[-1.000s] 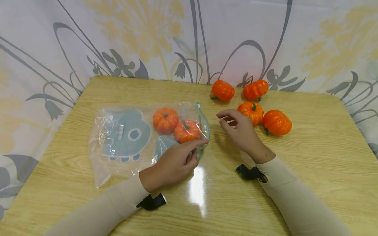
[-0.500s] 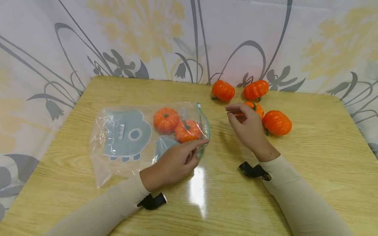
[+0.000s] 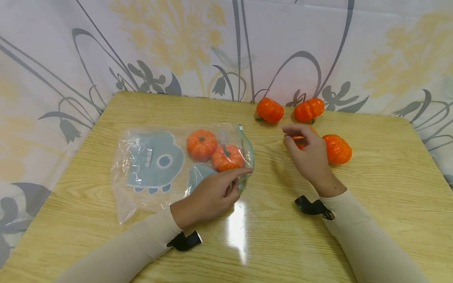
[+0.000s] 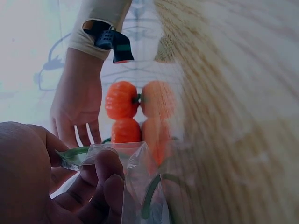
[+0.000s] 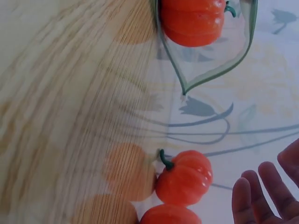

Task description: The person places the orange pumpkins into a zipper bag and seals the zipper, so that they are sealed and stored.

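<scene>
A clear zip bag (image 3: 118, 188) with a blue dinosaur print lies on the table, its green-edged mouth facing right. Inside are two small orange pumpkins (image 3: 201, 144), side by side near the mouth. My left hand (image 3: 209, 196) pinches the near side of that mouth, and the left wrist view shows the plastic (image 4: 135, 156) at the fingers. The mouth gapes in the right wrist view. My right hand (image 3: 311, 161) hovers with loosely bent fingers, nothing in them, in front of a loose pumpkin (image 3: 300, 145) that it mostly hides.
More loose pumpkins stand around the right hand: one (image 3: 270, 110) at the back edge, another (image 3: 309, 109) beside it, and one (image 3: 338, 149) to the right. A flowered cloth (image 3: 184, 47) rises behind the wooden table (image 3: 382, 188).
My right hand has moved right, away from the bag's mouth, and now covers most of the nearest loose pumpkin. The left hand keeps its pinch on the bag; the view has shifted slightly.
</scene>
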Demonstrator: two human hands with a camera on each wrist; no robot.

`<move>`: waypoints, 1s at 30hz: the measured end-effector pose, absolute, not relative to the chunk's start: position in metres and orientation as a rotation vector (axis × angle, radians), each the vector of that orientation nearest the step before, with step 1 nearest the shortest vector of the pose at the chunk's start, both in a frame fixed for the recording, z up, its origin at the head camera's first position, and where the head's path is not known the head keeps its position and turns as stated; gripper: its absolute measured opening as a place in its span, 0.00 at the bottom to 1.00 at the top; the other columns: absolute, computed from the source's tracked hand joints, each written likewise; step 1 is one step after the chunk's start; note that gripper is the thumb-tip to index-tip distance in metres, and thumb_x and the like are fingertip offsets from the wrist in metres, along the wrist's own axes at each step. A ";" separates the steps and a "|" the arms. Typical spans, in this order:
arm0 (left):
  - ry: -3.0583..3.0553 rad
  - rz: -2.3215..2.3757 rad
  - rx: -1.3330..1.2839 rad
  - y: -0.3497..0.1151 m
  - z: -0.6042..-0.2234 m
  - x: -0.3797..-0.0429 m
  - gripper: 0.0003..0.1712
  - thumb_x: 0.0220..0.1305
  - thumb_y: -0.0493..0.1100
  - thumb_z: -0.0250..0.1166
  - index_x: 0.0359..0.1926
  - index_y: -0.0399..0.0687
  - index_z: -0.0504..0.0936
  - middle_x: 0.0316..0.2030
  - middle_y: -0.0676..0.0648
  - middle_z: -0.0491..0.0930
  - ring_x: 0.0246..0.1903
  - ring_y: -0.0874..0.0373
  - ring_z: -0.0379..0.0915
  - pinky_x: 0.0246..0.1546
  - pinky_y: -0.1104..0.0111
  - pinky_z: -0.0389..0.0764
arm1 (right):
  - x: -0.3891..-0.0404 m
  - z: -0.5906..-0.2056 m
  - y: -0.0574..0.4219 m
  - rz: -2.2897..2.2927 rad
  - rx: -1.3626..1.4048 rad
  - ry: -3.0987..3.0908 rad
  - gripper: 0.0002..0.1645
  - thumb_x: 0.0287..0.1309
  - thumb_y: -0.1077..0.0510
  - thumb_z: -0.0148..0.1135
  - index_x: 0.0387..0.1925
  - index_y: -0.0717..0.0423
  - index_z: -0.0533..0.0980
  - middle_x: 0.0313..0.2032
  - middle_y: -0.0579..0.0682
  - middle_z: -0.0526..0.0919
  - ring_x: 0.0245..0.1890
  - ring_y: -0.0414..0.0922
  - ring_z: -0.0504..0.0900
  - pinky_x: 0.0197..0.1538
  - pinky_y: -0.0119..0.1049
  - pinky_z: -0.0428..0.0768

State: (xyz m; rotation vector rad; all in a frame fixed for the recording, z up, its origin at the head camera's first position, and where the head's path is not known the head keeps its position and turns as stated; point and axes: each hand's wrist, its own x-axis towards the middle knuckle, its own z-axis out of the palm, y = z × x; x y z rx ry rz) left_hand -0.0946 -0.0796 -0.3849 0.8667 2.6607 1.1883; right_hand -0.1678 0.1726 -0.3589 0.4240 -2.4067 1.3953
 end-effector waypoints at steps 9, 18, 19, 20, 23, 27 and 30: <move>2.642 1.181 0.844 -0.079 -0.384 -0.095 0.30 0.67 0.38 0.52 0.70 0.55 0.71 0.20 0.58 0.62 0.19 0.70 0.54 0.22 0.75 0.62 | -0.168 -0.362 0.197 1.280 0.440 -2.338 0.16 0.60 0.72 0.57 0.50 0.68 0.78 0.48 0.58 0.79 0.47 0.36 0.76 0.48 0.19 0.75; 2.642 1.176 0.857 -0.079 -0.384 -0.095 0.30 0.67 0.38 0.52 0.70 0.53 0.71 0.20 0.58 0.63 0.19 0.70 0.55 0.22 0.75 0.63 | -0.173 -0.363 0.205 1.230 0.388 -2.355 0.24 0.56 0.72 0.60 0.56 0.66 0.75 0.55 0.60 0.76 0.58 0.44 0.72 0.58 0.24 0.70; 2.642 1.175 0.858 -0.079 -0.384 -0.095 0.30 0.67 0.38 0.52 0.70 0.53 0.71 0.20 0.58 0.63 0.19 0.69 0.55 0.22 0.75 0.63 | -0.173 -0.363 0.206 1.227 0.382 -2.366 0.25 0.56 0.71 0.60 0.57 0.67 0.74 0.56 0.60 0.76 0.59 0.47 0.72 0.59 0.24 0.69; 2.640 1.175 0.860 -0.079 -0.384 -0.095 0.30 0.67 0.38 0.52 0.70 0.53 0.71 0.20 0.58 0.63 0.19 0.69 0.55 0.22 0.75 0.63 | -0.173 -0.363 0.206 1.224 0.375 -2.379 0.26 0.56 0.71 0.61 0.58 0.67 0.74 0.57 0.60 0.76 0.60 0.49 0.71 0.60 0.25 0.68; 2.636 1.180 0.866 -0.079 -0.384 -0.095 0.29 0.67 0.38 0.52 0.70 0.52 0.71 0.21 0.58 0.64 0.20 0.69 0.56 0.22 0.75 0.63 | -0.175 -0.364 0.208 1.223 0.361 -2.419 0.28 0.56 0.70 0.62 0.60 0.66 0.72 0.60 0.61 0.75 0.63 0.54 0.71 0.66 0.36 0.68; 2.634 1.181 0.869 -0.079 -0.385 -0.095 0.29 0.68 0.38 0.52 0.70 0.52 0.71 0.22 0.58 0.65 0.20 0.69 0.56 0.22 0.76 0.63 | -0.177 -0.367 0.211 1.223 0.369 -2.466 0.30 0.57 0.70 0.62 0.63 0.65 0.71 0.64 0.62 0.73 0.67 0.57 0.68 0.69 0.57 0.66; 2.630 1.176 0.869 -0.079 -0.385 -0.095 0.29 0.68 0.38 0.52 0.70 0.52 0.71 0.21 0.58 0.65 0.19 0.70 0.56 0.22 0.76 0.63 | -0.179 -0.369 0.213 1.210 0.372 -2.517 0.32 0.58 0.68 0.62 0.66 0.64 0.69 0.68 0.63 0.69 0.72 0.58 0.64 0.72 0.60 0.63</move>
